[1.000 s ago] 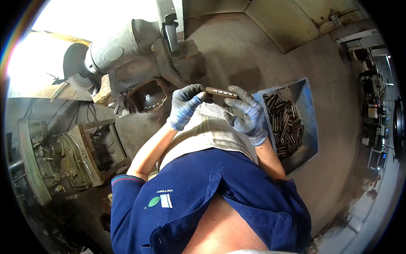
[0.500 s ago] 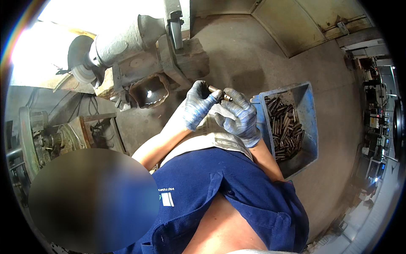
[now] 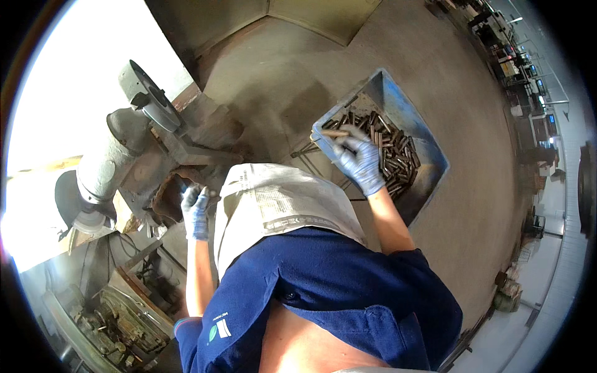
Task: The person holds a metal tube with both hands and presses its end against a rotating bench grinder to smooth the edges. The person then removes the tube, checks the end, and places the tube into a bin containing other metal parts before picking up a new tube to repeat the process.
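Over the left edge of a blue crate, my right hand in a blue and grey knit glove holds a short brown metal rod in its fingers. Many similar dark metal rods lie heaped in the crate beneath and beside it. My left hand, gloved alike, is off to the left beside a dark rough-edged vessel under the grinding machine. Its fingers are curled closed; whatever they hold is too small and blurred to name.
A grinding machine with a wheel at each end stands on the left. Below it is greasy machinery. A pale apron covers my lap. Thin metal bars show beside the crate. Cabinet panels stand at the back.
My hands were together in front of me on small metal pieces; they have parted. The right moved to the crate with a rod, the left toward the vessel. The view has turned rightward.
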Action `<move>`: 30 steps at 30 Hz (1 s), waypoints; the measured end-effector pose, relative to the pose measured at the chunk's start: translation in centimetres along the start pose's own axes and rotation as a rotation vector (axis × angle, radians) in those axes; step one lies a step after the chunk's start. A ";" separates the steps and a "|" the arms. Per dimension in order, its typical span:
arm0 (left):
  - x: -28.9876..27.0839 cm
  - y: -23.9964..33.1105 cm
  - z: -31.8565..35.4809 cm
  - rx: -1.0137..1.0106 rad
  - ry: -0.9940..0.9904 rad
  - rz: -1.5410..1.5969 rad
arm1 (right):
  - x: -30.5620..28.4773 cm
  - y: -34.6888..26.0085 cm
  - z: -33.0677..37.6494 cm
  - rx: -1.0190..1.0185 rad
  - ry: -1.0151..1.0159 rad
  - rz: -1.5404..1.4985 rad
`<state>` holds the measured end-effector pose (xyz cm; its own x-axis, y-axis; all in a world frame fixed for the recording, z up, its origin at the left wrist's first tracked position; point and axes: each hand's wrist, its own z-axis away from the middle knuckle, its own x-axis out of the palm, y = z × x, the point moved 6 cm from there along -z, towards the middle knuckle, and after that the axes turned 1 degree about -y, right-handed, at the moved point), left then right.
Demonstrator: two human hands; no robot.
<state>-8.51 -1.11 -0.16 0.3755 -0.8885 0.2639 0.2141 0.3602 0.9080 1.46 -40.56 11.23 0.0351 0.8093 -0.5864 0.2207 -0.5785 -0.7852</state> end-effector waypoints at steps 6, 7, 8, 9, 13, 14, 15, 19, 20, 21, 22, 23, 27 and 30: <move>-5.1 -2.5 -0.9 -0.092 0.014 -0.016 | 0.0 2.9 -0.7 -0.106 0.181 0.463; -4.9 -2.1 -0.7 -0.074 0.029 0.011 | 2.2 2.2 -1.1 -0.092 0.044 0.241; -4.8 -1.9 -0.4 -0.103 0.040 -0.023 | 4.5 1.2 -1.2 -0.078 -0.103 0.020; -3.8 -0.3 0.5 -0.125 0.069 -0.049 | 6.1 -0.5 -1.0 -0.136 -0.153 0.068; -3.7 1.9 3.8 -0.184 0.203 -0.013 | 13.9 -3.1 1.6 -0.228 -0.398 -0.090; -5.3 1.6 4.2 -0.116 0.176 -0.119 | 15.6 -4.1 1.4 -0.318 -0.487 -0.062; -7.4 0.0 4.6 -0.119 0.173 -0.223 | 17.2 -4.4 1.9 -0.297 -0.574 -0.188; -11.5 0.5 10.9 -0.061 0.431 -0.151 | 21.9 -3.4 3.0 -0.261 -0.844 -0.299; -13.7 -0.8 12.7 -0.076 0.533 -0.048 | 23.6 -3.8 3.4 -0.109 -0.929 -0.306; -15.6 -2.1 14.3 -0.033 0.625 0.094 | 24.9 -4.0 3.7 0.036 -1.072 -0.445; -16.0 -2.4 16.0 0.011 0.682 0.200 | 25.3 -3.0 4.7 0.242 -1.126 -0.581; -17.1 -2.7 18.0 0.047 0.786 0.172 | 26.3 -3.1 4.7 0.394 -1.194 -0.630; -21.7 -4.2 29.0 0.303 1.260 0.201 | 29.6 -5.0 4.8 0.451 -1.387 -0.445; -22.4 -5.1 40.3 0.364 1.527 0.148 | 28.4 -5.0 4.8 0.414 -1.396 -0.285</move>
<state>-54.34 5.50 2.36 0.9399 0.3415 -0.0058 -0.0411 0.1297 0.9907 -3.38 -15.15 -2.45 -0.9555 0.2868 0.0693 -0.2360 -0.6018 -0.7630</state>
